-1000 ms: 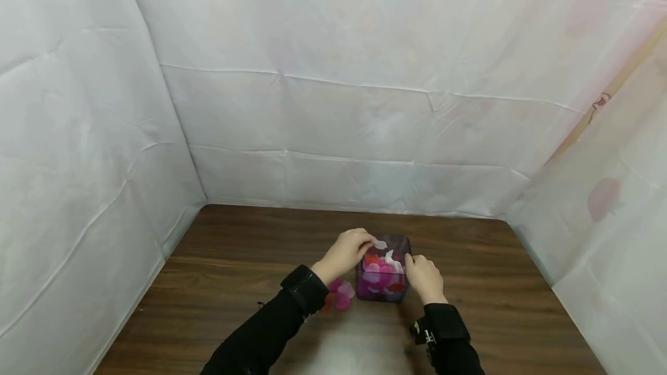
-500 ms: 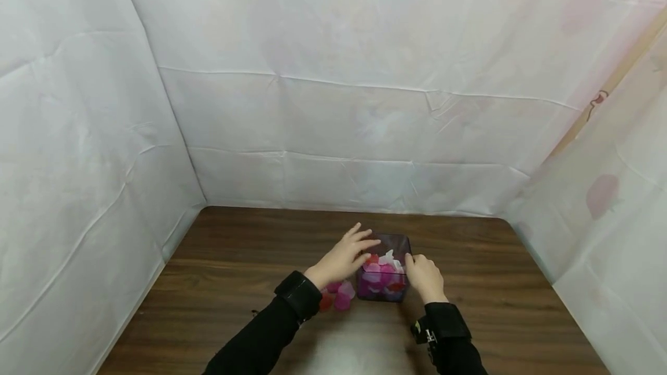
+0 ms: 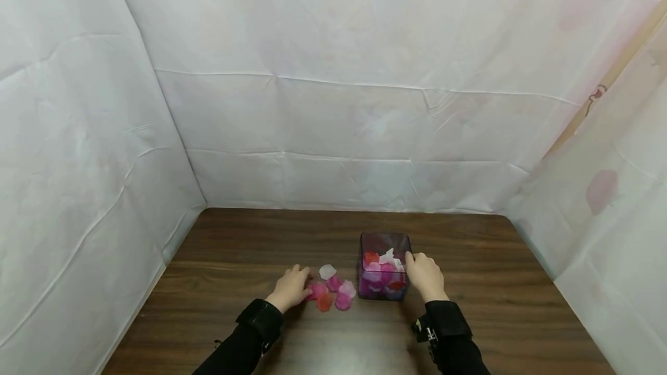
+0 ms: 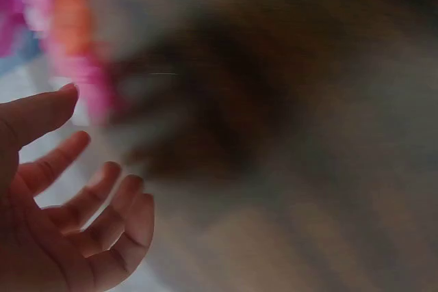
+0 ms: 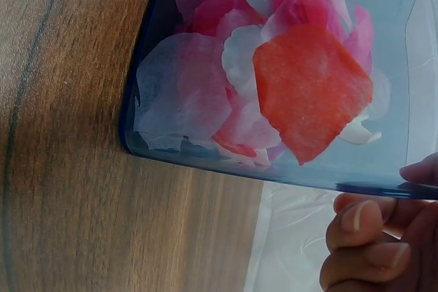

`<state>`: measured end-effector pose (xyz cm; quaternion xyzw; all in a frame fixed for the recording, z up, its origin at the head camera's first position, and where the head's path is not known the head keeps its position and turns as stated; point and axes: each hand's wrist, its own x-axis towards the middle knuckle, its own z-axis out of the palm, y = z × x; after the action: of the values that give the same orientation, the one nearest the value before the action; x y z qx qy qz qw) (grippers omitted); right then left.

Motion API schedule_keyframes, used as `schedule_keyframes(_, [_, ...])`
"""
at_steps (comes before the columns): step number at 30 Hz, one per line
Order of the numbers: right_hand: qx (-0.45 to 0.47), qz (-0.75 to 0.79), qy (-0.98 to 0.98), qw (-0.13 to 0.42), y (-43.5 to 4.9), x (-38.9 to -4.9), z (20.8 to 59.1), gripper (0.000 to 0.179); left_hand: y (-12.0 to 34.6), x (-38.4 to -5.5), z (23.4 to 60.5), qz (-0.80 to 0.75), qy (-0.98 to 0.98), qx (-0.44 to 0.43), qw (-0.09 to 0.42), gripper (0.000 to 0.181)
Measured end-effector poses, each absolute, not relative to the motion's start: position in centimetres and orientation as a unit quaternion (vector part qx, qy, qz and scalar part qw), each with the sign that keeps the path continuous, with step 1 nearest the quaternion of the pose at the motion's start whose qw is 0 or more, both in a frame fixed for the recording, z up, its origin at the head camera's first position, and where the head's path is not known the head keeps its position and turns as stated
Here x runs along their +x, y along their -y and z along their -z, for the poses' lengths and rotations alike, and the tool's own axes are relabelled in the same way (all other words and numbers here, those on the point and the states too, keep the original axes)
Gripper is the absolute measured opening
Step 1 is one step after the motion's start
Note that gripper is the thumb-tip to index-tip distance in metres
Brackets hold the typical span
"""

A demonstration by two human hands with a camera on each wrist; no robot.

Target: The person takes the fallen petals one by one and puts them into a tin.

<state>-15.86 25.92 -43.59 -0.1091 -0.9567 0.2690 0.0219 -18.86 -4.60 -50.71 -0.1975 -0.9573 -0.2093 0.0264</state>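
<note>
A clear purplish plastic box (image 3: 384, 241) stands on the table, partly filled with pink, white and red artificial petals. My right hand (image 3: 425, 278) pinches the box's right wall at the rim, thumb inside and fingers outside in the right wrist view. A large red petal (image 5: 311, 94) shows through the wall there. To the left of the box lies a loose group of petals: a white petal (image 3: 327, 271), an orange-red petal (image 3: 325, 302) and several pink petals (image 3: 343, 301). My left hand (image 3: 290, 288) is at the group's left edge, fingers loosely bent and holding nothing in the left wrist view.
The brown wood-grain table (image 3: 250, 236) is enclosed by white cloth (image 3: 333, 184) at the back and both sides. Dark bands circle both wrists. The left wrist view is blurred across the tabletop.
My left hand has let a pale petal go into the box, spread its fingers and moved left and down beside the loose petals, uncovering more of them. The right hand stays on the box.
</note>
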Motion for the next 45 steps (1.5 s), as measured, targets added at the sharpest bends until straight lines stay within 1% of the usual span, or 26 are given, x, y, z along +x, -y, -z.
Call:
schedule_keyframes(3, [-0.111,-0.267,0.957,0.019,-25.8,-15.8,43.5,0.049,5.4,-18.6,51.6,0.202,0.963,-0.172,0.036,0.024])
schedule_keyframes(7, [-0.111,-0.264,0.958,0.015,-25.6,-15.9,43.5,0.050,5.7,-18.2,51.8,0.218,0.961,-0.164,0.052,0.021])
schedule_keyframes(16, [-0.112,-0.265,0.957,0.025,-25.9,-15.8,43.6,0.048,5.3,-18.4,51.6,0.211,0.961,-0.171,0.049,0.018])
schedule_keyframes(19, [-0.111,-0.265,0.958,0.019,-25.9,-15.7,43.6,0.048,5.2,-18.6,50.9,0.216,0.959,-0.176,0.057,0.019])
schedule_keyframes(23, [-0.111,-0.265,0.958,0.013,-25.9,-15.6,43.7,0.049,4.6,-18.9,48.6,0.246,0.949,-0.185,0.066,0.019])
schedule_keyframes(27, [-0.109,-0.266,0.958,0.014,-25.9,-15.8,43.6,0.049,2.9,-19.5,45.3,0.287,0.933,-0.205,0.067,0.015])
schedule_keyframes(31, [-0.110,-0.264,0.958,0.011,-26.1,-15.9,43.5,0.051,0.1,-20.1,42.6,0.333,0.909,-0.233,0.097,0.009])
schedule_keyframes(35, [-0.111,-0.261,0.959,0.005,-26.4,-15.8,43.5,0.051,-3.4,-19.9,41.8,0.376,0.883,-0.249,0.127,0.007])
schedule_keyframes(37, [-0.110,-0.262,0.959,0.005,-26.5,-15.6,43.6,0.052,-5.0,-19.5,41.8,0.385,0.876,-0.259,0.131,0.007])
schedule_keyframes(40, [-0.106,-0.262,0.959,0.008,-26.3,-15.5,43.7,0.052,-6.9,-19.0,41.9,0.354,0.881,-0.282,0.137,0.006])
schedule_keyframes(45, [-0.109,-0.257,0.960,0.014,-26.0,-15.8,44.0,0.051,-8.5,-18.7,41.8,0.212,0.909,-0.331,0.139,0.004])
